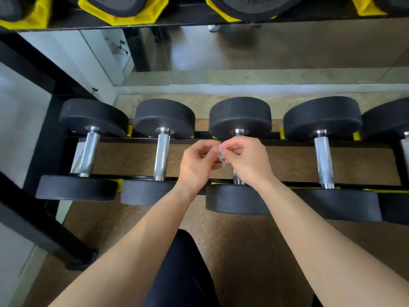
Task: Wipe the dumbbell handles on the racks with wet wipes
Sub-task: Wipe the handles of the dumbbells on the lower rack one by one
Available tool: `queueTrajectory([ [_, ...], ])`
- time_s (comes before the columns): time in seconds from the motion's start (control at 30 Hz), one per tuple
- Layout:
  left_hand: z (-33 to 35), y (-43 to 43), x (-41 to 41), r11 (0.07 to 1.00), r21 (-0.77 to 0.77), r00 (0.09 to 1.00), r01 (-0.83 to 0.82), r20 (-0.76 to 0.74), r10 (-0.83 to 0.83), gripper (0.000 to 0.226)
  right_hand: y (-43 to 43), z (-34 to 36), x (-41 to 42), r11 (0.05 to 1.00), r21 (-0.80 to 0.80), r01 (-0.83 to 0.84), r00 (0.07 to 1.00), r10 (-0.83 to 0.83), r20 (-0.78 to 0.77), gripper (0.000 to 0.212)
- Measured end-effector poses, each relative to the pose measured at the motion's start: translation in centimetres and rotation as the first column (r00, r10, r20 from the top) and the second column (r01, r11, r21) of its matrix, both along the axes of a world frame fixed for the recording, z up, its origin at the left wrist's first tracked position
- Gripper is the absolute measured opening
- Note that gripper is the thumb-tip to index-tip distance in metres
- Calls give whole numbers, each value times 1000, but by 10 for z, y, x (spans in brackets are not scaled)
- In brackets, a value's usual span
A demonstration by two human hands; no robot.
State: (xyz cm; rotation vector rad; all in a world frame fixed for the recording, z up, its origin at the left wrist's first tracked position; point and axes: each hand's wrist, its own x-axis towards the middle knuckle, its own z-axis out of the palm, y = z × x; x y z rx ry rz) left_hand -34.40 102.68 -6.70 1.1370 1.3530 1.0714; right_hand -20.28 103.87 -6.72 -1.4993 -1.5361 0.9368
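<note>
1. Handles (162, 154) lie in a row on the low rack (137, 140), each running near to far between black heads (164, 116), so the bare steel faces up at me and is easy to reach
2. The wipe (221, 154) is a small white scrap held between both hands, just above the third handle (238, 180) from the left; it is too crumpled for me to tell whether it is folded or spread
3. My left hand (198, 165) has curled fingers and nips the wipe's left side; my right hand (247, 162) is curled the same way and pinches the right side
4. I judge the two pinches are meant to tug the wipe open or turn up a fresh face before it meets steel
5. Both hands hide most of the third handle, with only its near and far ends showing; I cannot tell whether they touch it
6. Working the wipe here makes sense, since the next stroke lies right below
7. Nothing shows which handles are already wiped
8. A scrap this small could slip between the rails to the floor (232, 238), so I would keep both pinches firm
</note>
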Motion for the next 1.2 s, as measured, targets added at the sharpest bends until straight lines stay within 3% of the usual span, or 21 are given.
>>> queueTrajectory([
  [0.1, 12, -7, -42, 998, 22, 998, -57, -10, 58, 12, 2, 9, -37, 996, -12, -92, 995, 91, -34, 10],
  [0.23, 25, -5, -102, 984, 102, 959, -143, -232, 164, 9, 0, 18, -90, 986, 4, -164, 983, 164, -83, 27],
  [0.3, 24, 5, -130, 973, 162, 904, -164, -370, 214, 8, -2, 13, -111, 995, -45, -90, 988, 83, -132, 27],
  [0.43, 7, 33, -161, 971, 149, 801, -187, -549, 238, 12, -4, -9, -147, 986, -120, 118, 992, -123, -37, 21],
  [0.63, -6, 66, -157, 972, 67, 847, -226, -479, 230, 14, -13, -19, -172, 937, -185, 296, 954, -298, 14, 18],
  [0.73, -3, 71, -149, 977, 39, 860, -211, -468, 204, 11, -14, -16, -171, 934, -197, 298, 954, -300, 21, 15],
  [1.03, -2, 57, -166, 985, -164, 694, 60, -702, -159, 10, -12, -22, -170, 929, -207, 306, 946, -321, -41, 18],
  [1.2, -4, 73, -146, 990, 46, 743, -133, -657, 130, 7, -12, -29, -170, 945, -170, 280, 955, -292, -48, 14],
])
